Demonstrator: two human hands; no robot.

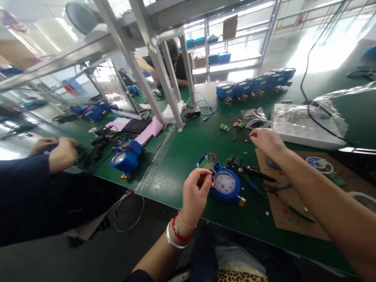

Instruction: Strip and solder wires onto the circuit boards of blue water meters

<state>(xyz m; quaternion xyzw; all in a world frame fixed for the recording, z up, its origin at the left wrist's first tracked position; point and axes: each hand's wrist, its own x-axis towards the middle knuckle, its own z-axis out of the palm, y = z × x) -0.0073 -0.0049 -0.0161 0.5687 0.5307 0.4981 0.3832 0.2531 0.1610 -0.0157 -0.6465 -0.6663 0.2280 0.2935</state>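
Observation:
A blue meter (225,184) with a round clear dial and a brass fitting lies on the green table, its upper compartment open with a circuit board (205,162) and thin wires. My left hand (197,192), wearing bracelets, pinches thin wires (213,181) at the near left side of the dial. My right hand (268,141) is raised to the right, beyond the pliers, its fingertips pressed together; whatever they hold is too small to make out. Behind it, green batteries (225,127) with red wires lie on the table.
Pliers and cutters (249,172) lie right of the meter, partly on brown cardboard (289,211). A white foam tray (305,127) stands behind. Another blue meter (126,156) sits left; several more (258,84) line the back. A co-worker's hands (60,152) are at far left.

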